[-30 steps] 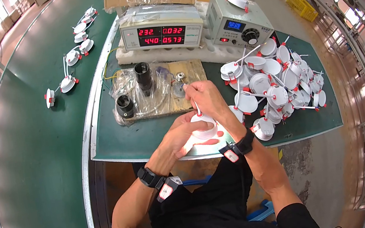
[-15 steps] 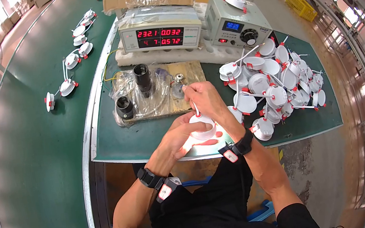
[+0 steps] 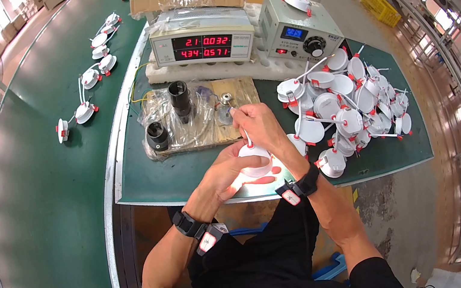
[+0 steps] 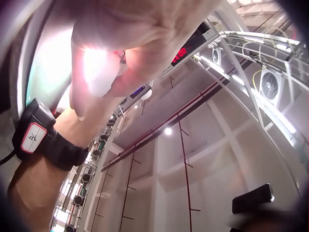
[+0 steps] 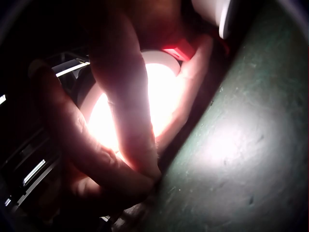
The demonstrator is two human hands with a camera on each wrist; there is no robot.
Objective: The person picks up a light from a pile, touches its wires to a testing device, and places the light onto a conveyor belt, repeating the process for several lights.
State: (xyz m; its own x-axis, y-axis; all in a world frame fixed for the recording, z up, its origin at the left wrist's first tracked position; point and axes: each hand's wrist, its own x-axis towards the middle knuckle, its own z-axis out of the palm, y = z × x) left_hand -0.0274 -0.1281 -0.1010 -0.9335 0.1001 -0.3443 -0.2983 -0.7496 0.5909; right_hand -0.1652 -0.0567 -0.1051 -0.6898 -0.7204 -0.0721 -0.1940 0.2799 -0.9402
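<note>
A round white downlight (image 3: 257, 172) glows in my left hand (image 3: 224, 171), its lit face turned down. The left thumb lies across its back while the fingers are underneath. In the right wrist view, fingers cross the glaring face of the downlight (image 5: 164, 96). My right hand (image 3: 264, 128) pinches the end of the downlight's white cable (image 3: 248, 137), right beside a metal contact (image 3: 227, 99) on the wooden board (image 3: 244, 90). The cable tip is hidden by the fingers. In the left wrist view the lamp (image 4: 100, 72) is mostly glare.
Two black sockets (image 3: 180, 100) stand on the plastic-covered board. Behind are a meter (image 3: 204, 46) with red digits and a grey box with a knob (image 3: 315, 45). Many downlights (image 3: 328, 105) are heaped at right; others lie along the green belt (image 3: 38, 194) at left.
The hands and the lit downlight have stayed nearly in place, with the right hand at the contact. The meter's red digits have changed slightly.
</note>
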